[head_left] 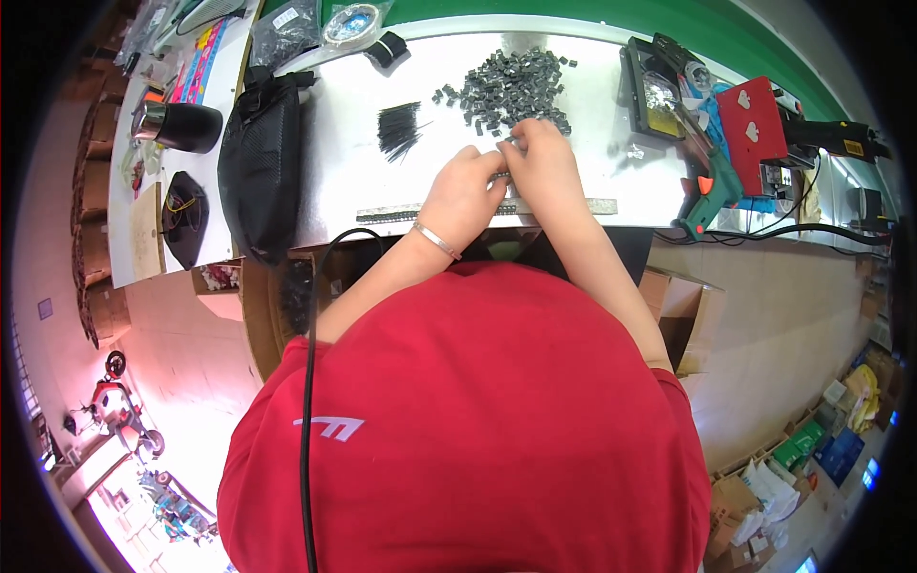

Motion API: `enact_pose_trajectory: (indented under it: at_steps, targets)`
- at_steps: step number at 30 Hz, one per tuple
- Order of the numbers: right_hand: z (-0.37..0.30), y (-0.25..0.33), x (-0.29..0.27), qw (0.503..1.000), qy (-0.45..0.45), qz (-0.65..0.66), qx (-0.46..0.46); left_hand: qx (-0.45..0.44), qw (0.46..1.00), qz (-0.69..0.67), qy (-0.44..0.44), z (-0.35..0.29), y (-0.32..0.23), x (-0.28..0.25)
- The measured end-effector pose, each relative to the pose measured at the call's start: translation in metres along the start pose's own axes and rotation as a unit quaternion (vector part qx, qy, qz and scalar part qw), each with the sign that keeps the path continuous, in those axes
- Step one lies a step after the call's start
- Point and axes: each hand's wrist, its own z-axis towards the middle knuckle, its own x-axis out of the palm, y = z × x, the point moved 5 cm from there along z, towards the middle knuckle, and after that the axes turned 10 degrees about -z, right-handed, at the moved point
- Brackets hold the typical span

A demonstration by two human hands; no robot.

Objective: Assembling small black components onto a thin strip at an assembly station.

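Observation:
My left hand (458, 199), with a bracelet (437, 241) at its wrist, and my right hand (543, 164) meet over the white worktop (334, 172). Both have their fingers pinched together, nearly touching; what lies between the fingertips is too small and covered to make out. Just beyond my right hand spreads a pile of small black parts (511, 84). A bundle of thin black pins or rods (399, 130) lies left of the pile. Along the near edge runs a narrow metal strip (597, 205), its left portion carrying a row of small dark parts (387, 215); my hands cover its middle.
A black bag (260, 162) lies at the left, with a dark cup (181, 126) beyond it. On the right are a dark-framed tray (659, 100), a green glue gun (714, 196) and a red box (753, 124). A black cable (310, 382) hangs before my shirt.

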Motion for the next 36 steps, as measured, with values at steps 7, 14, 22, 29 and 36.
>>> enact_pose_trajectory:
  at_steps: [7,14,22,29,36]
  targets:
    - [-0.005,-0.002,-0.016,0.992,0.081,-0.035,-0.095,0.005,1.0,0.006,-0.007,-0.001,0.002,0.003]
    - [-0.023,-0.002,-0.015,0.99,0.09,0.001,-0.105,0.002,1.0,0.005,0.011,0.002,0.001,0.004]
    - [-0.032,0.003,-0.014,0.994,0.026,0.035,-0.101,-0.015,1.0,0.008,0.024,0.003,-0.003,0.005]
    - [-0.037,-0.002,-0.013,0.994,0.031,0.097,-0.031,-0.009,1.0,-0.001,0.003,0.0,-0.009,0.006]
    - [-0.03,-0.011,-0.01,0.983,0.044,0.171,0.049,-0.016,1.0,-0.013,0.013,-0.001,-0.013,0.007]
